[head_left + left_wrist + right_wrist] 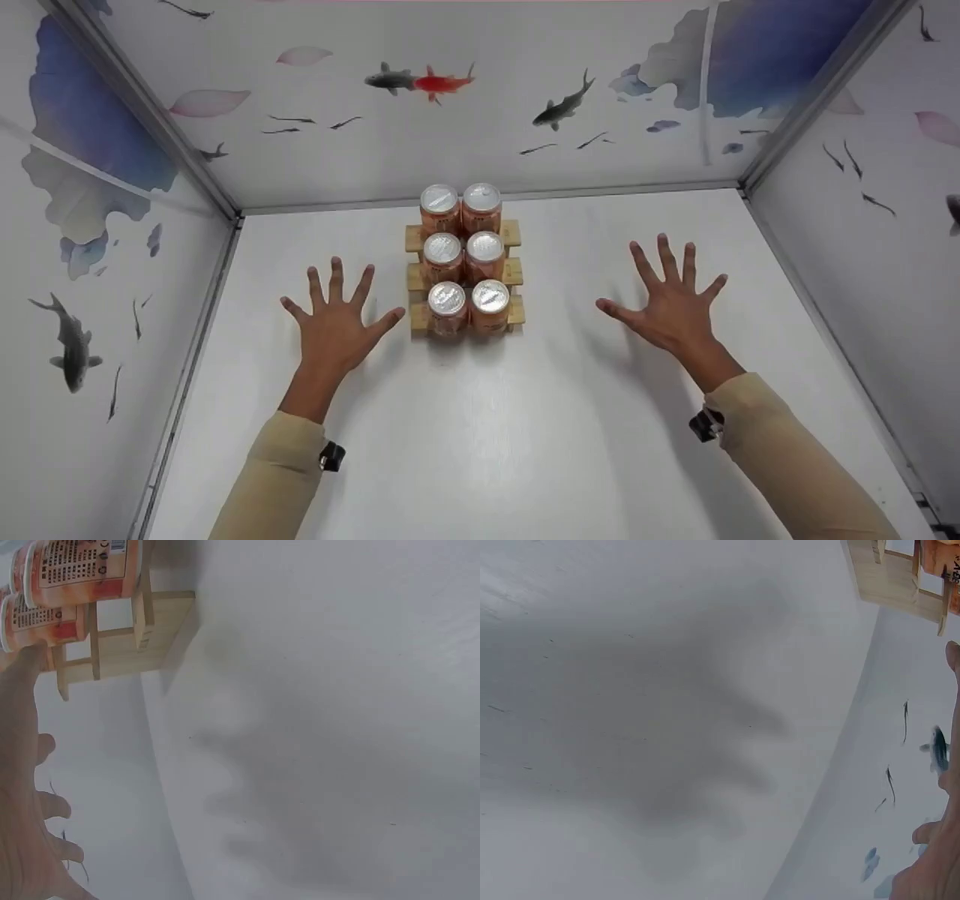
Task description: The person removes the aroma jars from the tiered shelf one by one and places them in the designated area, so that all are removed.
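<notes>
Several orange cans with silver tops stand in pairs on a stepped wooden rack (513,271) at the far middle of the table; one front can (490,309) is nearest the person. Left of the rack my left hand (335,330) hovers with fingers spread, its thumb tip close to the rack's edge. My right hand (675,311) is held farther off to the right, fingers also spread and holding nothing. In the left wrist view, printed can sides (82,570) show above the rack's slatted frame (142,637). The right wrist view catches a corner of the rack (892,581).
A white table (480,435) is enclosed by a back wall (480,150) and side walls printed with fish and petals. Grey metal strips edge the walls. Both forearms wear beige sleeves (277,472) with small black devices (332,456) at the wrists.
</notes>
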Demonstrator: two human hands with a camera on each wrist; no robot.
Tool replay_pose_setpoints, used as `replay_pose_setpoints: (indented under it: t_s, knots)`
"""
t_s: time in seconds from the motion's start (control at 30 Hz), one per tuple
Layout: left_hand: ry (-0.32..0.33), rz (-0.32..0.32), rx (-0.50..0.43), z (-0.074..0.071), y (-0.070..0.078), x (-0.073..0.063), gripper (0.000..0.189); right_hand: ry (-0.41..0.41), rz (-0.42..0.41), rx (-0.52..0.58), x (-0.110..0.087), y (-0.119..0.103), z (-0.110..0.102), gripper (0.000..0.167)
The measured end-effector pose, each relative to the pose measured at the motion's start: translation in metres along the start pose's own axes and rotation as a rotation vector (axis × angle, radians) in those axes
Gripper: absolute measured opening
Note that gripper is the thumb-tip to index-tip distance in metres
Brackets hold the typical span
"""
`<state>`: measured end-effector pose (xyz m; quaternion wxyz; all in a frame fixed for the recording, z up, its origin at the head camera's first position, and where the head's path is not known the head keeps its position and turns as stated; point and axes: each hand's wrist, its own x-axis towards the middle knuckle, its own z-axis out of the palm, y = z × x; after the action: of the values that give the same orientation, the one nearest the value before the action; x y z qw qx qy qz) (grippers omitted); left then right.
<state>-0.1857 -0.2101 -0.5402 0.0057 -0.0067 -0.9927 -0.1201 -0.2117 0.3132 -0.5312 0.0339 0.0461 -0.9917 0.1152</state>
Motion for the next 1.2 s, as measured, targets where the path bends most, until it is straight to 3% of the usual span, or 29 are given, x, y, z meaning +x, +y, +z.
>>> replay_pose_setpoints:
  t_s: [0.37, 0.63, 0.93, 1.2]
  knots:
    - [-0.054, 0.024, 0.026, 0.012, 0.015, 0.011, 0.097, 0.017, -0.012, 0.011, 0.008, -0.015, 0.002, 0.116]
    - [-0.092, 0.065, 0.027, 0.032, 0.032, 0.012, 0.082, -0.019, -0.037, 0.011, 0.010, -0.032, 0.005, 0.115]
    - [-0.105, 0.077, 0.076, 0.050, 0.037, 0.013, 0.070, -0.049, -0.098, 0.023, 0.012, -0.064, 0.017, 0.114]
    - [-0.132, 0.055, 0.061, 0.055, 0.039, 0.013, 0.066, -0.041, -0.192, 0.098, 0.013, -0.087, 0.026, 0.107]
